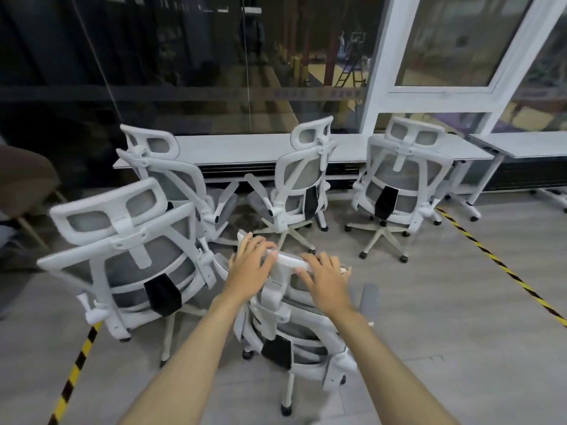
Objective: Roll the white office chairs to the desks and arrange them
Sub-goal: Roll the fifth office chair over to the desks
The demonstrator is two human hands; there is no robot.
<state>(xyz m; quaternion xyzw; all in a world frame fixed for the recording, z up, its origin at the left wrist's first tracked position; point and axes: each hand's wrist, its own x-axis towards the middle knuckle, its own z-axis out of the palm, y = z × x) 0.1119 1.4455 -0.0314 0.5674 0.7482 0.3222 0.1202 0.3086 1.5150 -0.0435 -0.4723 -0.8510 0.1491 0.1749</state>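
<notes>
While both hands grip the headrest of the nearest white mesh-backed office chair, left hand and right hand with fingers curled over its top bar, the chair stands on the grey floor, well apart from the long pale grey desk. Three chairs sit at the desk; another waits left. Push evenly, steering toward the gap between the middle chair and the right chair, so the castors don't snag neighbouring bases.
</notes>
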